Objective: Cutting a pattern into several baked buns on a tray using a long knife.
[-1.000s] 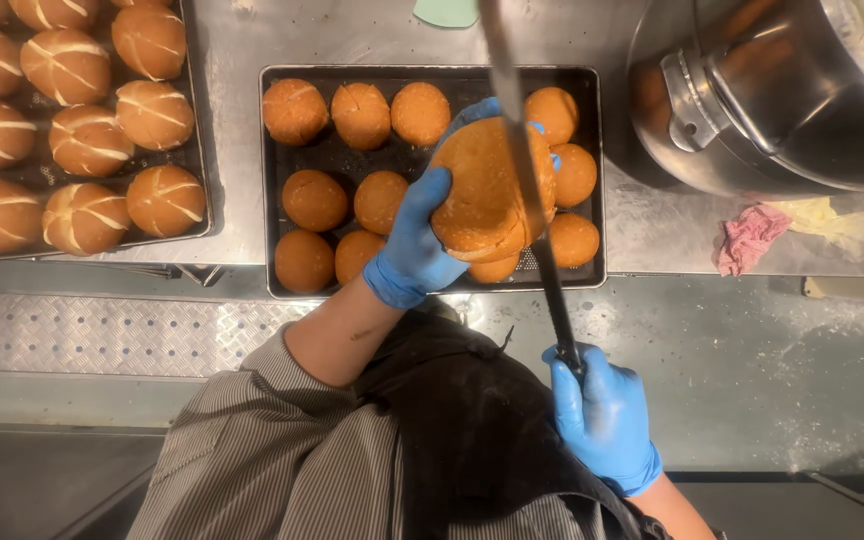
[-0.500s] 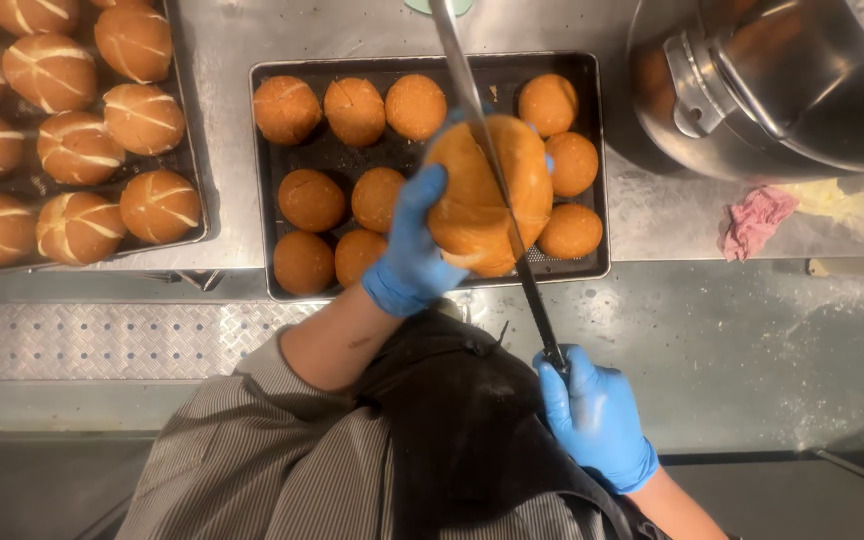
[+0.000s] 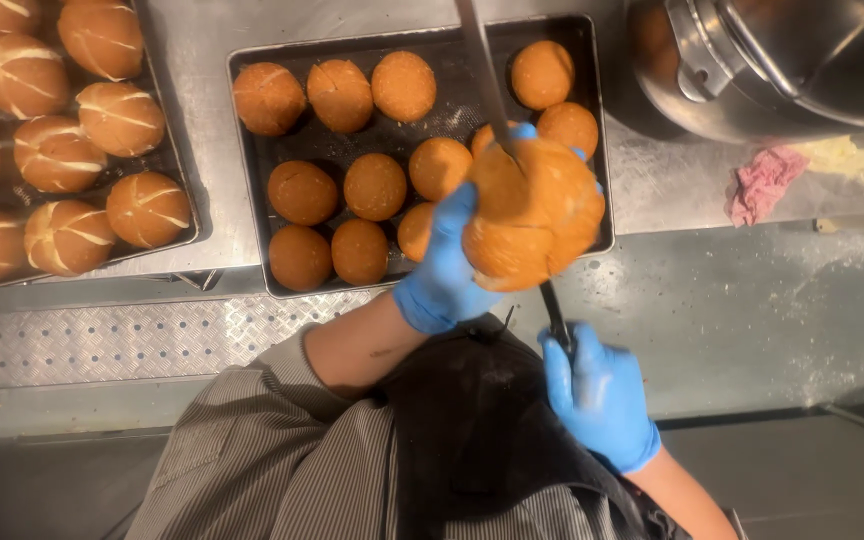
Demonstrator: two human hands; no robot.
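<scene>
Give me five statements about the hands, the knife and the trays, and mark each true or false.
1. The left hand holds a large round bun up over the dark tray. True.
2. The right hand is empty. False: it grips the handle of a long knife.
3. Both hands wear blue gloves. True.
4. The knife lies flat on the counter. False: its blade runs into the held bun.
5. The buns on the left tray are plain and unmarked. False: those buns have pale scored lines across their tops.
</scene>
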